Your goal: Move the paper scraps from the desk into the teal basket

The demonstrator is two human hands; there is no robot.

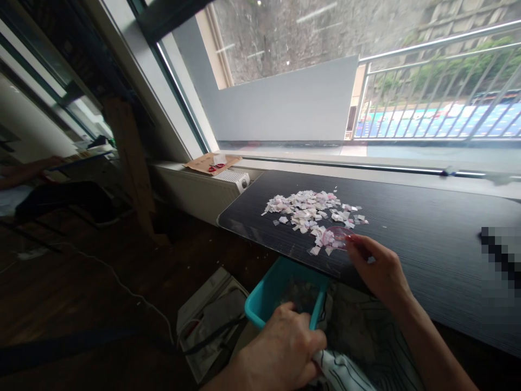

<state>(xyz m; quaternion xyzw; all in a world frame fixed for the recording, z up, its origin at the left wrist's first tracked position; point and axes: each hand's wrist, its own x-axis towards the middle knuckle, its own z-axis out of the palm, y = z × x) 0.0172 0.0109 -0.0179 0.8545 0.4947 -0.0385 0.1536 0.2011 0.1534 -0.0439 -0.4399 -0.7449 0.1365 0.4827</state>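
Small pale paper-like pieces [307, 212], some with pink on them, lie in a loose heap on the dark tabletop [427, 233]. My right hand [380, 269] pinches the edge of a clear pink round disc [337, 237] at the heap's near side. Whether the disc is a lid or a ring I cannot tell. Below the table's front edge is a teal plastic bin [260, 298] with greyish bits [301, 290] inside. My left hand [280, 342] grips its near rim; some of the fingers are hidden.
Red-handled scissors [215, 167] rest on brown cardboard [199, 163] by the radiator [234, 178]. A pale box-like object [215, 320] and a white cable [118, 277] are on the floor. Another person [52, 201] sits at far left. A window runs behind the table.
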